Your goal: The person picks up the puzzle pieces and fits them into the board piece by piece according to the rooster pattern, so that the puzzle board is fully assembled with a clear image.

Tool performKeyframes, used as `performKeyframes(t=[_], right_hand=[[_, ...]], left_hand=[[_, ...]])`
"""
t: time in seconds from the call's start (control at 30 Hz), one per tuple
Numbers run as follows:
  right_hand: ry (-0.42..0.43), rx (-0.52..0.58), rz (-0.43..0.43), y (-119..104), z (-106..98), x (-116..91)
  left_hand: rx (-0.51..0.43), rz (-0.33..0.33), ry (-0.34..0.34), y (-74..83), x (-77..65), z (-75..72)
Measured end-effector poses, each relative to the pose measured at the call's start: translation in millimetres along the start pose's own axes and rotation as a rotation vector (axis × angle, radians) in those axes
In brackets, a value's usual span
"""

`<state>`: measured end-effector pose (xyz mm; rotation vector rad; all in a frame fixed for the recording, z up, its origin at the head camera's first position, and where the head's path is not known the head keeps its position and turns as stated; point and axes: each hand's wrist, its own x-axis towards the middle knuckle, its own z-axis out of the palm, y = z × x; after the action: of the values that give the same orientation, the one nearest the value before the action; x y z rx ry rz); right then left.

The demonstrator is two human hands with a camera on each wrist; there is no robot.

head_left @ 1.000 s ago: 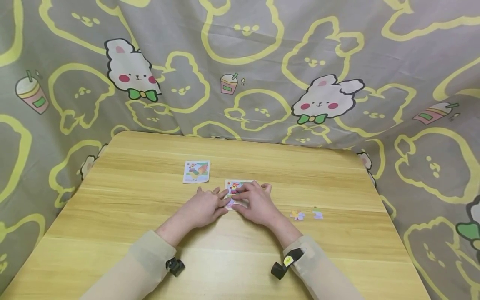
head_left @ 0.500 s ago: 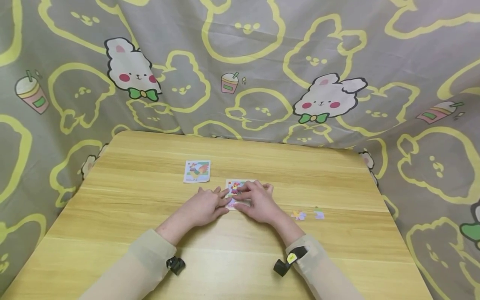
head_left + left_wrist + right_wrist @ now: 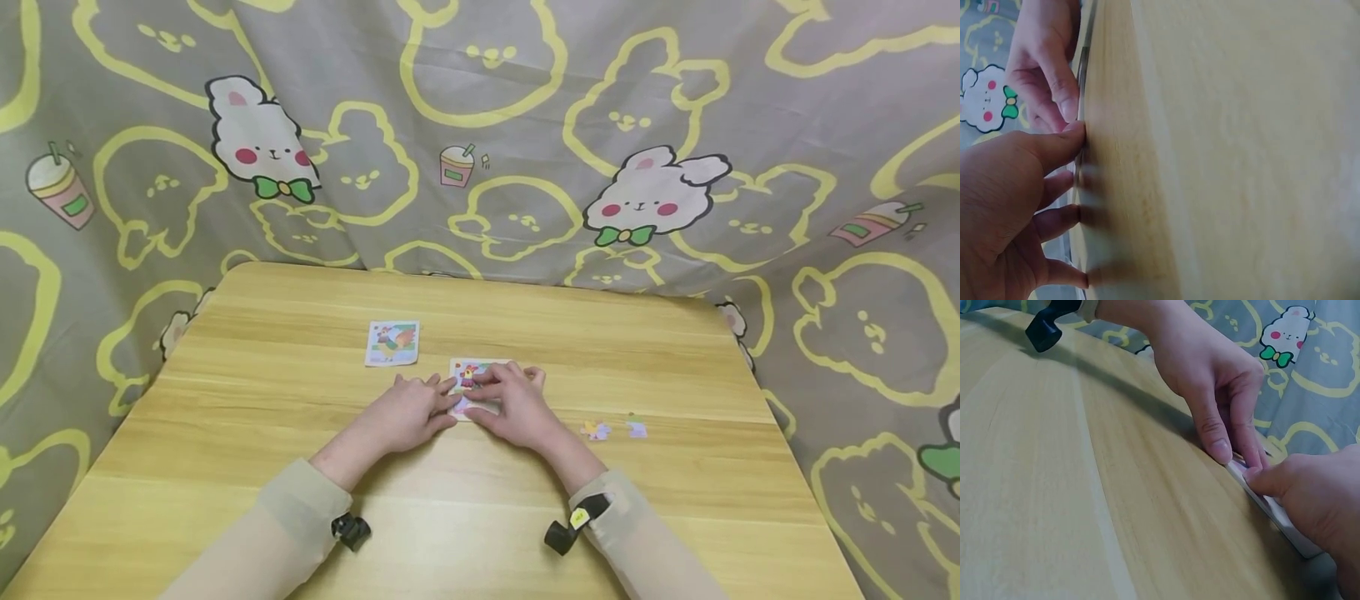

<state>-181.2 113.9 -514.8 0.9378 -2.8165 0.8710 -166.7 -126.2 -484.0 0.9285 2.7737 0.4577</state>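
A small square jigsaw puzzle with a bright rooster lies in its pale frame near the table's middle, largely covered by both hands. My left hand rests at its left edge, fingers spread and tips on the puzzle; the left wrist view shows those fingers apart. From the right, my right hand arches over the board, thumb and fingertips close together at a lavender puzzle piece in the lower part. In the right wrist view, the right thumb bears on the board's white edge, beside the left fingertips.
A square picture card of a rooster lies beyond the left hand. To the right are two loose spots of puzzle pieces, a yellow and lavender one and a green and lavender one. A patterned curtain surrounds the wooden table.
Both hands stay at the puzzle with hardly any movement. The whole head view shifts very slightly; card and loose pieces keep their places.
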Motion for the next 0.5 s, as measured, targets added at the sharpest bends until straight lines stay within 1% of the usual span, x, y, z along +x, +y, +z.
performKeyframes(t=[0.17, 0.33, 0.5], right_hand=[[0.007, -0.015, -0.034, 1, 0, -2], [-0.013, -0.025, -0.053, 2, -3, -4], [-0.033, 0.026, -0.063, 4, -15, -8]], left_hand=[[0.0, -0.008, 0.026, 1.1, 0.3, 0.8], [-0.008, -0.022, 0.028, 3.3, 0.6, 0.6], [-0.011, -0.028, 0.035, 4.2, 1.4, 0.3]])
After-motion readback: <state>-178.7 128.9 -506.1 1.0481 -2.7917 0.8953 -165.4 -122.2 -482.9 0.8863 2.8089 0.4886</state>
